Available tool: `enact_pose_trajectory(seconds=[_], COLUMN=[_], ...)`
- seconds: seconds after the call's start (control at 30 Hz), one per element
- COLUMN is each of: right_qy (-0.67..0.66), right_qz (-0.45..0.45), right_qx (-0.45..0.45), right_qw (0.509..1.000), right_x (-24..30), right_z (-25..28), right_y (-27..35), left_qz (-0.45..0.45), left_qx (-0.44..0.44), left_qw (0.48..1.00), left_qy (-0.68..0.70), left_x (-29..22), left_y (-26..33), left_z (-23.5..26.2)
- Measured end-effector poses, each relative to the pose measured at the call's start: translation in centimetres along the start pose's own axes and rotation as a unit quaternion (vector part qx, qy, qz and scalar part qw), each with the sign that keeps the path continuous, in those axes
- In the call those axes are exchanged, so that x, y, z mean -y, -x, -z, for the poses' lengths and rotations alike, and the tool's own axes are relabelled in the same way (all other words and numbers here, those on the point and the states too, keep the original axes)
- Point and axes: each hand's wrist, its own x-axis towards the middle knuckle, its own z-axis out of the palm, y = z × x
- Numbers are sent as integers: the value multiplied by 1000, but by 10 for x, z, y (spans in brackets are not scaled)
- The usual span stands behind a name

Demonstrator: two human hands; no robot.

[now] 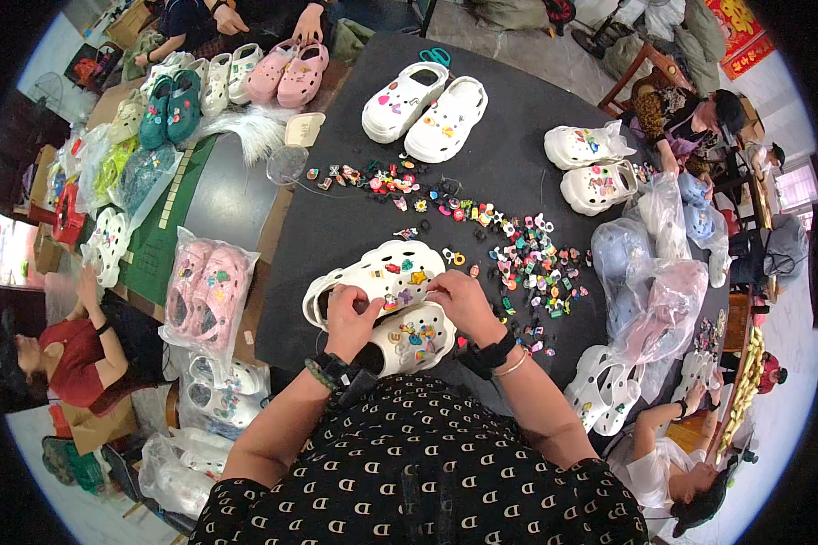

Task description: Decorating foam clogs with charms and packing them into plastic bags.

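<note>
A white clog (377, 270) with colourful shoe charms on its upper lies on its side before me, heel to the left. My left hand (352, 320) has its fingers closed on the near edge of this clog. Pinched at the toe end of the same clog is my right hand (463, 306); its fingertips are partly hidden. Nearer to my body, below both hands, rests a second white clog (415, 338) with charms. A long scatter of loose shoe charms (532, 263) spreads over the black table (336, 195), beyond and to the right of my right hand.
At the far side stands a pair of white clogs (445, 118) beside teal scissors (434, 56). Another white pair (595, 168) and bagged clogs (654, 291) are on the right. A bagged pink pair (211, 291) lies left. Several other people work around the tables.
</note>
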Motion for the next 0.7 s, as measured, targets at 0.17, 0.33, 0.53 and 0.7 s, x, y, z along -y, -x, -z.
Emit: enact_pose_trajectory(seconds=[0.17,0.33,0.53,0.7], right_qy=[-2,5,125,160], right_qz=[-25,-45,-24,-161], right_qx=[10,-9,-58,-30], right_qw=[1000,999,990,973], right_x=[4,5,5,20], right_z=[-8,-20,-22,-18], right_y=[-7,-8,-10,-26], left_qz=[2,-6,-17,-41], left_qx=[1,4,-8,-23], left_qw=[1000,1000,1000,999], left_qy=[-21,-16,-10,-13], left_x=[7,5,-2,2], left_y=[0,-3,-5,0], left_z=[-3,-4,-4,-5])
